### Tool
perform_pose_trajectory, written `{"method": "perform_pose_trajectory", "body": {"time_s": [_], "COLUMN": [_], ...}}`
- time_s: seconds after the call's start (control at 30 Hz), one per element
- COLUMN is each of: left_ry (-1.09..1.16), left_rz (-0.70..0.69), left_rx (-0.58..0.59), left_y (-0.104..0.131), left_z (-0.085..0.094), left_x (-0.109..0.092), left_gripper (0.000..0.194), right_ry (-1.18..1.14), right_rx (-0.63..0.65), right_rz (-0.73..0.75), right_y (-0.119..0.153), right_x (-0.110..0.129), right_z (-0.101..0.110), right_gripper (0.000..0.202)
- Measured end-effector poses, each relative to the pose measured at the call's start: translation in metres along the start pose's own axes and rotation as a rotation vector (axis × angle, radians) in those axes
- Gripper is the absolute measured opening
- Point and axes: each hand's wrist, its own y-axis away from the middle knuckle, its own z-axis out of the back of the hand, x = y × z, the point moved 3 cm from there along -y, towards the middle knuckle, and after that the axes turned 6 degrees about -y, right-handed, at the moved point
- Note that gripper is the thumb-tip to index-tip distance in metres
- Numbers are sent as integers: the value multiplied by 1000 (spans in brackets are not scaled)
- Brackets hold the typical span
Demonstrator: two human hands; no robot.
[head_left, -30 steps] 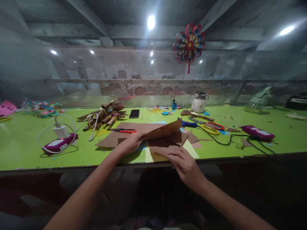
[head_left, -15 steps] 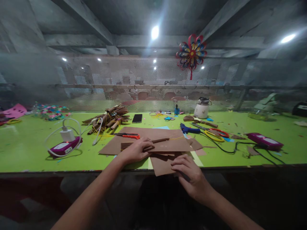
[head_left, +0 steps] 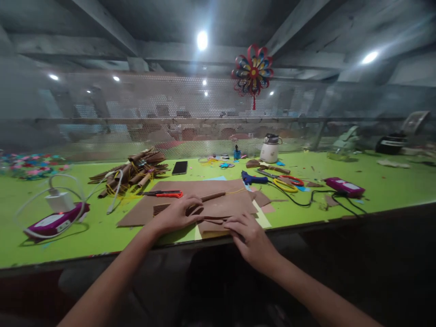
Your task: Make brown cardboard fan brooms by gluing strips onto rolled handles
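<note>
A large sheet of brown card (head_left: 136, 213) lies on the green table. My left hand (head_left: 179, 214) rests on it with the fingers bent and a gap between them and the thumb. Close by that hand are a rolled brown paper tube (head_left: 213, 197) with yellow string and a ridged brown piece (head_left: 161, 208). My right hand (head_left: 250, 238) is closed, its fingertips gripping the edge of a smaller brown paper piece (head_left: 214, 226) at the table's front edge. An orange-and-black utility knife (head_left: 165, 194) lies on the big sheet.
At the left are rolled brown tubes (head_left: 132, 175), a purple power strip (head_left: 56, 222) with a white charger, and a phone (head_left: 180, 168). To the right lie a blue glue gun (head_left: 255, 178), scissors (head_left: 285, 184), another purple power strip (head_left: 344, 186) with black cable, and a bottle (head_left: 270, 149).
The smaller brown paper piece no longer hangs as far over the front edge; it now sits further in, under the big sheet's near edge. My view has turned slightly to the right.
</note>
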Motion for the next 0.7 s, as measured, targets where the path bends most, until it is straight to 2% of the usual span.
{"method": "perform_pose_trajectory", "body": {"time_s": [0.1,0.23,0.43,0.7], "left_ry": [0,13,-50,-69], "left_rz": [-14,6,189,243], "left_rx": [-23,-26,-112,-128], "left_y": [-2,-4,-6,-5], "left_z": [-1,-2,1,1], "left_x": [0,1,8,11], "left_gripper": [30,30,25,24], "right_ry": [5,-36,-88,-60], "right_rx": [-16,-13,-58,-38], "right_rz": [-14,74,80,72], "right_y": [-4,2,12,9], "right_x": [1,2,-1,-2], "right_z": [-1,0,10,15], "right_gripper": [30,24,17,25]}}
